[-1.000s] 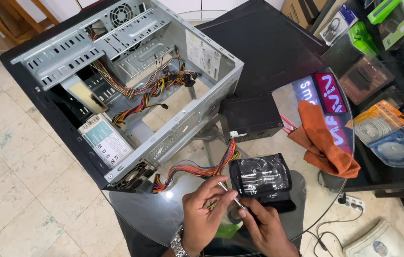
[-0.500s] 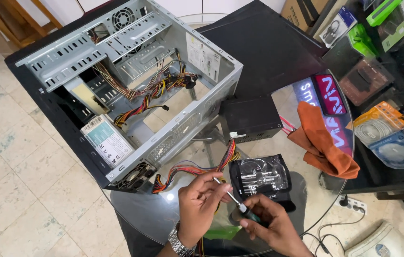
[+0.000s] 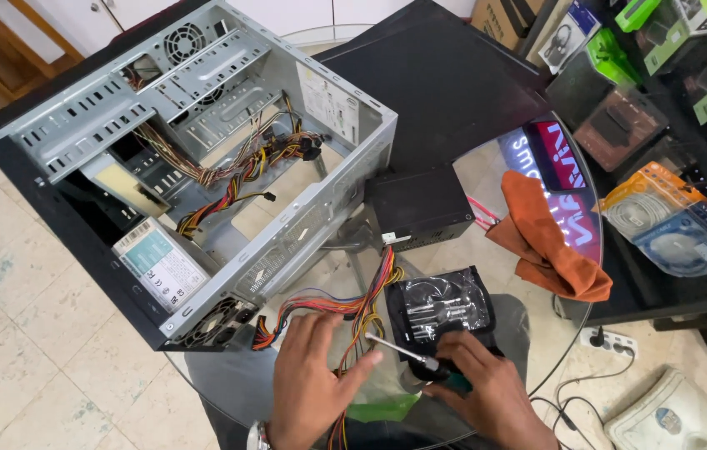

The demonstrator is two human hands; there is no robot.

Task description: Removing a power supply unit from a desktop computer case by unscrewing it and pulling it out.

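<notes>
View from above of a round glass table [image 3: 228, 392] carrying an opened computer case [image 3: 203, 167] that lies on its side, its metal frame, rear fan grille and power supply [image 3: 160, 265] exposed. A bundle of coloured cables [image 3: 332, 304] runs out of the lower corner of the case and down between the two hands. The right hand [image 3: 491, 396] is closed around the dark handle of a screwdriver [image 3: 407, 354], whose bright metal shaft points up and to the left. The left hand [image 3: 312, 383] lies flat and released over the cables, fingers spread, with its thumb tip touching the screwdriver shaft near the tip; a metal watch shows at that wrist. Just above the right hand lies a hard drive in a shiny plastic bag [image 3: 445, 304], resting on the table edge near the screwdriver handle. A black box-shaped unit [image 3: 416, 208] sits beside the case, and an orange cloth [image 3: 549, 242] lies to the right of it. Packaged accessories [image 3: 662, 225] fill a dark shelf at far right.
</notes>
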